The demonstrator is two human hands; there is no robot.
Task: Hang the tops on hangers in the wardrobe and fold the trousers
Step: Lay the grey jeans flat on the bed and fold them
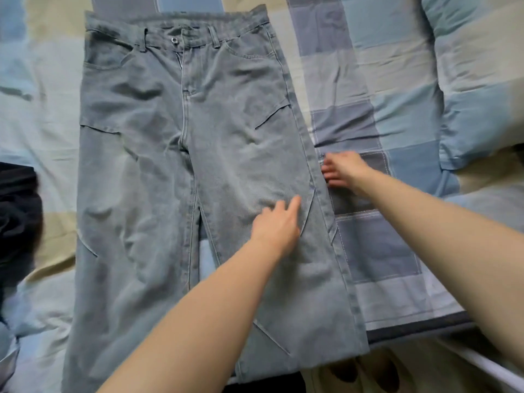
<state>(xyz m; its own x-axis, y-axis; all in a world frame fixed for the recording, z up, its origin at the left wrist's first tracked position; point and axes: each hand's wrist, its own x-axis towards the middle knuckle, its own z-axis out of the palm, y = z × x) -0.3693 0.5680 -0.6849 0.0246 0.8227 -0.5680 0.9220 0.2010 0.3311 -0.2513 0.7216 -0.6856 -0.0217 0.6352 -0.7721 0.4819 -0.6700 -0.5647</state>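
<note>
A pair of light blue jeans (pixel 158 154) lies flat and face up on the bed, waistband at the far end, legs toward me. My left hand (pixel 276 225) rests palm down on the right trouser leg near the knee, fingers slightly apart, holding nothing. My right hand (pixel 344 170) is at the outer seam of that same leg, its fingers curled at the fabric's edge; whether they pinch the denim is unclear.
The bed is covered by a checked quilt (pixel 402 80) in blue, grey and cream. A dark garment (pixel 17 214) lies bunched at the left edge. The bed's near edge runs along the lower right, with floor below it.
</note>
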